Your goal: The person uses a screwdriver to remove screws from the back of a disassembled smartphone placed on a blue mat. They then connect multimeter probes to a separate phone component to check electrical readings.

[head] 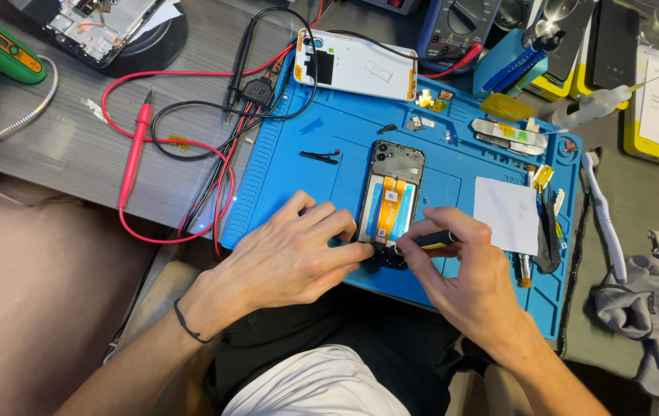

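Head view: the left hand [291, 258] pins the opened black phone with orange ribbon cable [390, 196] on the blue silicone mat [329, 131]; the right hand [464, 270] is clamped on a black-and-yellow screwdriver [428, 241] at its lower edge. A slipping tip could likely tear the cable.

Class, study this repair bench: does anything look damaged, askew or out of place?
The phone on the blue mat lies opened, its insides bare; its white back cover sits apart at the mat's far edge. Small loose parts lie scattered nearby.
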